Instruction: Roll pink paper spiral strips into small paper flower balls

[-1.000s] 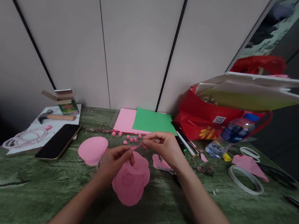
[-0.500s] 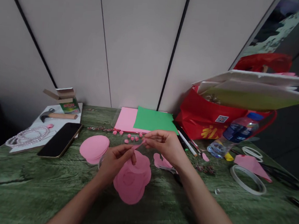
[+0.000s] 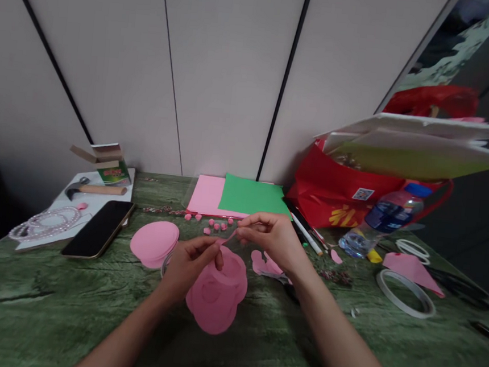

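Between my two hands stretches a narrow pink paper strip (image 3: 226,239). My left hand (image 3: 192,262) pinches its lower end, and a curved pink band hangs below those fingers. The upper end is pinched by the fingertips of my right hand (image 3: 268,231). Beneath them on the table lie scalloped pink paper pieces (image 3: 215,301), partly covered by my left hand. A stack of pink paper circles (image 3: 154,241) is left of my left hand. Behind the hands sit several small pink paper rolls (image 3: 217,225). Pink scraps (image 3: 265,262) and scissors (image 3: 281,278) lie by my right wrist, partly hidden.
Green and pink sheets (image 3: 256,197) lie at the back. On the left are a phone (image 3: 99,229), a hammer (image 3: 96,189), bead strings (image 3: 46,224) and a small box (image 3: 111,166). To the right stand a red bag (image 3: 320,196) and a water bottle (image 3: 384,224), near a tape roll (image 3: 406,295).
My right fingertips have shifted very slightly along the upper end of the strip. My left hand keeps its place, and the things on the table are unmoved.
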`<state>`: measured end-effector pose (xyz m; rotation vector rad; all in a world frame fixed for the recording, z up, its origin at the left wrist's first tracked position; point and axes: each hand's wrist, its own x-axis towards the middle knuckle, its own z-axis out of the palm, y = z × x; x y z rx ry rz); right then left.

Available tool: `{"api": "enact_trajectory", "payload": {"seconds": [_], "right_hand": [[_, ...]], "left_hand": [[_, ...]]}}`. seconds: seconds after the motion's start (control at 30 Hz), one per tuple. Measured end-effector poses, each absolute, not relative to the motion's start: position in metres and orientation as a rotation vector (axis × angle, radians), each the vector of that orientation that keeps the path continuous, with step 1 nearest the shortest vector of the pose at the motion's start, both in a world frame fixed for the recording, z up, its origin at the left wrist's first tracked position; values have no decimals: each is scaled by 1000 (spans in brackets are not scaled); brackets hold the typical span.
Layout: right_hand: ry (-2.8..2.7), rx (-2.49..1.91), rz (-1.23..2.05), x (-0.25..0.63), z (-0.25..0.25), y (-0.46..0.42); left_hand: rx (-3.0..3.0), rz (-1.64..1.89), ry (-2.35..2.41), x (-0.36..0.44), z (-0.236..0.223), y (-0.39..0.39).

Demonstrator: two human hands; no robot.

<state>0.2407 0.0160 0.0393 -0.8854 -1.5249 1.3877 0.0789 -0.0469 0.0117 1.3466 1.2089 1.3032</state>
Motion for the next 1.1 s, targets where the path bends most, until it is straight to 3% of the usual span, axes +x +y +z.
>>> {"api": "enact_trajectory", "payload": {"seconds": [1.1], "right_hand": [[-1463,-841,1460,242,40,18]], "left_hand": [[1339,1317,1191,75,4,-44]]}}
